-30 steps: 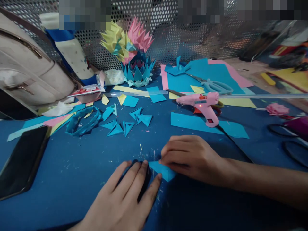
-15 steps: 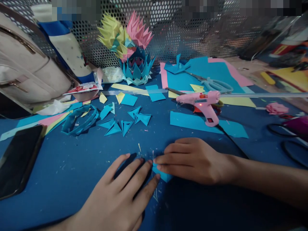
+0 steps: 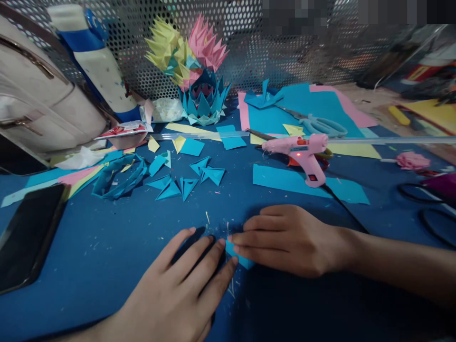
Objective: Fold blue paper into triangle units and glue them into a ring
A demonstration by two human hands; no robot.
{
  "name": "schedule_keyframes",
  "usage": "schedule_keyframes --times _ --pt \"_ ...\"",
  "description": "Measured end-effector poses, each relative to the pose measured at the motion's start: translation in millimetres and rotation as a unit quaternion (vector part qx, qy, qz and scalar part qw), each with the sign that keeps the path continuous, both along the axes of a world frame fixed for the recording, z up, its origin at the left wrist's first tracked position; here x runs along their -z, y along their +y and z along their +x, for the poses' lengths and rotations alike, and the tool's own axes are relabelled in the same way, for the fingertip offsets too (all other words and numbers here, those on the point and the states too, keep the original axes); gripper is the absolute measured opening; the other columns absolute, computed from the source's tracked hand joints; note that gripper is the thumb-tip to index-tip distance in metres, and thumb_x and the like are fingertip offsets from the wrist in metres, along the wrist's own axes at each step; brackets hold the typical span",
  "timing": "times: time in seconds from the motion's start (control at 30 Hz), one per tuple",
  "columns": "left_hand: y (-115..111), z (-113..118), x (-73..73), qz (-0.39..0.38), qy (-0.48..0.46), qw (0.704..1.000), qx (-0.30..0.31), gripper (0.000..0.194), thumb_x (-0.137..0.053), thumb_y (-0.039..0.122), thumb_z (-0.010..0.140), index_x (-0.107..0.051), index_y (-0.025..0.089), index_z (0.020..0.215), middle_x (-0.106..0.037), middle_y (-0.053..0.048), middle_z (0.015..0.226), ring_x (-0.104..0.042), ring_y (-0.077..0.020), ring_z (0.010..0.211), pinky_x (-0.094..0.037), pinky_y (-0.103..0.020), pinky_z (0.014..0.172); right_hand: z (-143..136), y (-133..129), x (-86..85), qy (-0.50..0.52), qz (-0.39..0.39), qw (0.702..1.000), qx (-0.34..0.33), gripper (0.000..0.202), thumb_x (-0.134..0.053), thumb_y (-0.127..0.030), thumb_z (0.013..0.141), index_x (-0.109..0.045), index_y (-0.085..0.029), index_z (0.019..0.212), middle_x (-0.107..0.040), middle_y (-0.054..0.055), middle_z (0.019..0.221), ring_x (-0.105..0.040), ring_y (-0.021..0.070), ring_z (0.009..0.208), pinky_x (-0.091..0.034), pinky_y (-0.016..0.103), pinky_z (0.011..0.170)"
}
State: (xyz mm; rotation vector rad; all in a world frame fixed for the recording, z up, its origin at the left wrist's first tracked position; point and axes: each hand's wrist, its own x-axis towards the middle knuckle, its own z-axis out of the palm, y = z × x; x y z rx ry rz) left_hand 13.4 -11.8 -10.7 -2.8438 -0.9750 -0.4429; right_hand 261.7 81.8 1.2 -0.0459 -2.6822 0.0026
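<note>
Together, hands point(image 3: 302, 244) on paper point(image 3: 242, 259), glue-gun label point(image 3: 299, 148)—illegible

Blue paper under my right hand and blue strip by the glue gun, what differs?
The blue paper shows as a small patch, the blue strip as a longer band. The right hand partly covers the blue paper; the glue gun overlaps the blue strip. Both rest on the tabletop.

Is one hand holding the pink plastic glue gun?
No, the pink plastic glue gun lies untouched, beyond the left hand and the right hand.
</note>
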Motion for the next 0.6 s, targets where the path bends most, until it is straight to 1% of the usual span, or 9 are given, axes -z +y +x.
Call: schedule_keyframes --times 0.23,0.33,0.43,0.5,0.6 --pt "-1.0 0.1 -1.2 0.007 0.0 1.0 0.003 0.039 -0.052 0.036 0.096 -0.065 0.021 0.13 -0.07 -0.004 0.125 -0.055 -0.0233 0.12 -0.007 -0.044 0.124 0.5 -0.9 -2.4 -0.018 -0.007 1.0 -0.001 0.024 -0.046 -0.016 0.1 -0.069 -0.015 0.104 -0.074 0.005 0.099 -0.065 0.0181 0.089 -0.049 0.034 0.061" --pt "-1.0 -0.4 -2.5 0.001 0.0 1.0 0.001 0.039 -0.053 0.035 0.096 -0.065 0.021 0.13 -0.07 -0.005 0.125 -0.055 -0.0228 0.12 -0.007 -0.044 0.124 0.1 -1.3 -4.1 -0.022 -0.005 1.0 -0.001 0.025 -0.044 -0.015 0.101 -0.069 -0.015 0.103 -0.074 0.005 0.096 -0.066 0.0181 0.091 -0.049 0.033 0.063" --pt "-0.5 -0.6 -2.9 0.003 0.004 1.0 0.003 0.039 -0.053 0.035 0.096 -0.065 0.021 0.13 -0.07 -0.005 0.125 -0.055 -0.0227 0.12 -0.007 -0.044 0.124 -0.6 0.1 -3.6 -0.015 -0.007 1.0 -0.001 0.026 -0.043 -0.014 0.102 -0.069 -0.015 0.098 -0.074 0.005 0.1 -0.065 0.0164 0.092 -0.05 0.031 0.064" --pt "0.0 -0.2 -2.3 0.009 0.006 1.0 0.006 0.039 -0.053 0.035 0.096 -0.065 0.021 0.13 -0.069 -0.004 0.125 -0.055 -0.0227 0.12 -0.006 -0.044 0.124 -0.7 2.7 -1.6 -0.009 -0.032 0.999 -0.001 0.024 -0.047 -0.018 0.102 -0.069 -0.015 0.094 -0.075 0.004 0.104 -0.065 0.0155 0.092 -0.05 0.03 0.066" --pt "0.6 0.8 -1.3 0.012 0.012 1.0 0.016 0.04 -0.053 0.034 0.096 -0.064 0.019 0.132 -0.069 -0.004 0.127 -0.055 -0.0222 0.12 -0.004 -0.044 0.124 -0.5 8.7 2.4 -0.004 -0.134 0.991 -0.018 0.019 -0.054 -0.025 0.1 -0.07 -0.014 0.098 -0.075 0.005 0.107 -0.064 0.0153 0.093 -0.053 0.03 0.078"
